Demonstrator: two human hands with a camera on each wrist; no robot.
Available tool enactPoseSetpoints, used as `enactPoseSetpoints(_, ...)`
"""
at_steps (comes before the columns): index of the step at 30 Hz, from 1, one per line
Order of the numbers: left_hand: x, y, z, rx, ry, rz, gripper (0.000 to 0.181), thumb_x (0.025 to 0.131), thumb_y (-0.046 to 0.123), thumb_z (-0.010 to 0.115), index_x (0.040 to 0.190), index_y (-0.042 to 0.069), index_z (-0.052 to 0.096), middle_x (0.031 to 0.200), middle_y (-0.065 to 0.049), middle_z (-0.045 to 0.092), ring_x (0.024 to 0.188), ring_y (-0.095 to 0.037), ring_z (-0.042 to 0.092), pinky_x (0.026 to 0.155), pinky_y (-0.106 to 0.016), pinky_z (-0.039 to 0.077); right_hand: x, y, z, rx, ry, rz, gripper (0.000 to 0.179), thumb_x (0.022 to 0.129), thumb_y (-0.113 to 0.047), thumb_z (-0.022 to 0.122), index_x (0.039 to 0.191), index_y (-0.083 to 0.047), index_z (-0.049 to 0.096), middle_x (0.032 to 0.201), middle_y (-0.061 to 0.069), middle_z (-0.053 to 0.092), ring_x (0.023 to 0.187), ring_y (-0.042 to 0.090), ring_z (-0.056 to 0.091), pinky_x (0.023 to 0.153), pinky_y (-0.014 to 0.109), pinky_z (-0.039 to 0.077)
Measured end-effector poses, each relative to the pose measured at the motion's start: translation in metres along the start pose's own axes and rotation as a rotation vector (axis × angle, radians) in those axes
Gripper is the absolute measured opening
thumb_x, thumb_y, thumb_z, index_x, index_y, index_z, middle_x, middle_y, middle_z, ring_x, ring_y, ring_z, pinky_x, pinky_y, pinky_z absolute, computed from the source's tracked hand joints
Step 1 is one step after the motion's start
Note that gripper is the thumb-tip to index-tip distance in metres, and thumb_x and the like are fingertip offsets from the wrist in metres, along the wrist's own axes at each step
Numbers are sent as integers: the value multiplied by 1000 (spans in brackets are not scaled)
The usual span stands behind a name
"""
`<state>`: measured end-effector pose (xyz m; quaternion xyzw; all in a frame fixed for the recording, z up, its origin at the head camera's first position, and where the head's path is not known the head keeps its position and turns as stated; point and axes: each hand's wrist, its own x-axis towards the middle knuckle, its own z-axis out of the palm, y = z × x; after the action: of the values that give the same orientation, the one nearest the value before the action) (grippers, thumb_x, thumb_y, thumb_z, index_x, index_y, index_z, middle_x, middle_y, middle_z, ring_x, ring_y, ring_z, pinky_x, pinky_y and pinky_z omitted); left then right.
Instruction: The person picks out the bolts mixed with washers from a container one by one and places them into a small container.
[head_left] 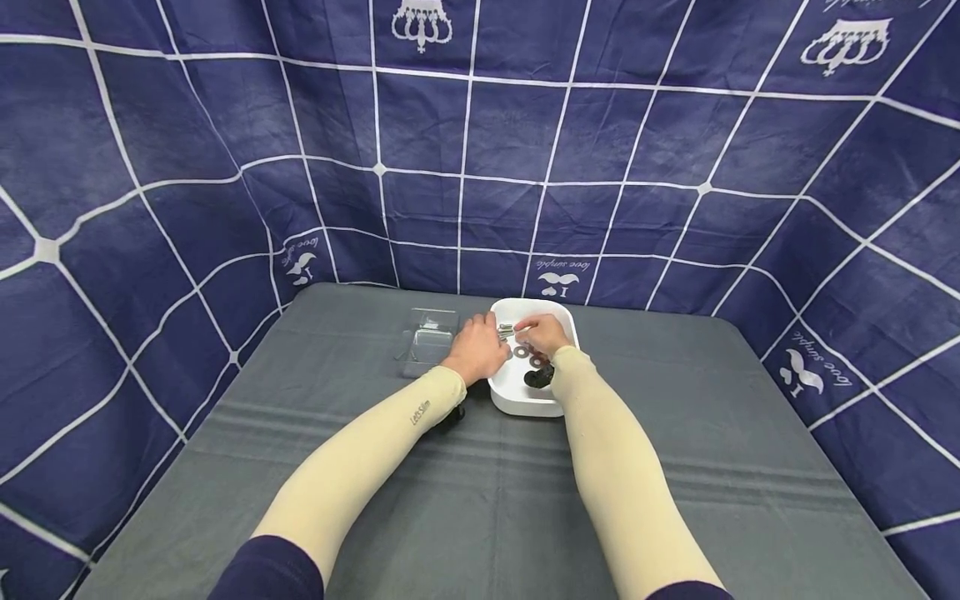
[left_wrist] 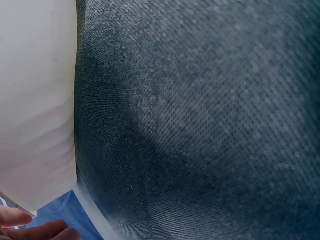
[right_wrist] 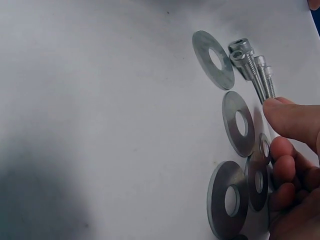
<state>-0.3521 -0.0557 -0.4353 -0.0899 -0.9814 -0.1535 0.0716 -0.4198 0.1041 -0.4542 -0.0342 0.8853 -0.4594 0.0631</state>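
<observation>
1. I count five flat washers (right_wrist: pixel 231 115) on the right wrist feed: four broad ones and one smaller one. The lower ones overlap beside the curled fingers.
2. I count at least four socket-head screws (right_wrist: pixel 253 75), two with thicker heads and two thinner. They lie in a bunch, the thicker heads just beside the uppermost washer.
3. One white tray (head_left: pixel 525 408) holds the washers and the screws; I see the screws towards its far part, between the two hands.
4. I make out one clear plastic box (head_left: pixel 420 367) on the grey table (head_left: pixel 495 517), left of the tray; its contents are too faint for me to name.
5. Two arms reach forward in cream sleeves (head_left: pixel 390 425), angled inward so that the hands come near each other at the tray.
6. The right hand (head_left: pixel 545 334) reaches into the tray from the right, palm down. I see its thumb tip at the lower ends of the thinner screws, with the other fingers bent under. The gap at the tips is small, and I cannot tell whether a screw is pinched.
7. The left hand (head_left: pixel 482 343) lies over the tray's left rim, back upward, fingers bent towards the screws. I cannot tell how closed its grip is, or what it holds.
</observation>
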Motion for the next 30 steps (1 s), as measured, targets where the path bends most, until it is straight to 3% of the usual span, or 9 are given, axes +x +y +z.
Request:
enactPoseSetpoints(7, 1, 3, -2, -8, -4, -23, 66, 96, 34, 56, 146, -4, 38, 129, -23, 55, 121, -37, 56, 101, -47, 49, 2, 0, 1, -78, 9, -32, 24, 84, -10, 71, 107, -6, 78, 61, -4, 54, 51, 9, 44, 47, 24, 38)
enactPoseSetpoints(12, 1, 4, -1, -13, -9, -32, 66, 96, 33, 58, 147, -4, 37, 131, -23, 55, 123, -37, 55, 103, -47, 48, 2, 1, 1, -72, -1, 5, 23, 85, -11, 71, 106, -8, 78, 59, -3, 52, 50, 10, 44, 44, 26, 40)
enactPoseSetpoints(18, -2, 4, -1, -11, -12, -22, 62, 95, 33, 57, 143, -4, 40, 128, -23, 55, 120, -37, 55, 100, -48, 49, -3, 1, 2, -95, 32, -29, 21, 85, -10, 72, 104, -7, 78, 61, -3, 55, 52, 10, 46, 45, 25, 39)
enactPoseSetpoints(30, -6, 1, 2, 9, -7, -15, 63, 95, 34, 56, 144, -3, 40, 128, -22, 56, 121, -36, 55, 99, -48, 51, -3, 7, 12, -248, 124, -129, 11, 82, -15, 76, 90, -10, 80, 85, 6, 73, 74, 18, 59, 67, 25, 43)
